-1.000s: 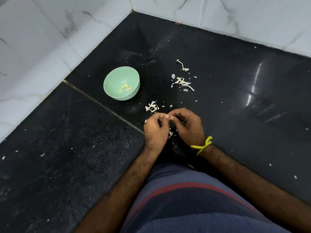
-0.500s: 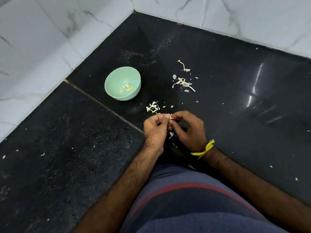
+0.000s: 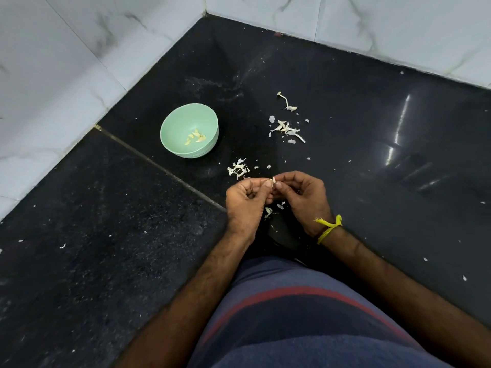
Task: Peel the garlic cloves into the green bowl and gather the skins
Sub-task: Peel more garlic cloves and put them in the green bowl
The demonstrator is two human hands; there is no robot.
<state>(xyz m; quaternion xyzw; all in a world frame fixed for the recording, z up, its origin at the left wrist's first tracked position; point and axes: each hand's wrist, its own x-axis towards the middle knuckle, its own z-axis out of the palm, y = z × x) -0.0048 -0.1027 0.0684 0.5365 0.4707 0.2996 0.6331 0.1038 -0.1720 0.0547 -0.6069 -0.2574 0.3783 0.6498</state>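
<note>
A small pale garlic clove sits pinched between the fingertips of both hands, above the black worktop. The left hand curls its thumb and forefinger onto the clove from the left, and the right hand pinches it from the right, its other fingers bent inward. A yellow thread is tied round the right wrist. Loose skins lie on the worktop under the hands, another small heap of skins lies just beyond the left hand, and a larger scatter with a dry stalk lies further back. The green bowl stands upright to the left of these, well apart from the hands, with a few peeled cloves at its bottom. White marble wall tiles border the worktop.
</note>
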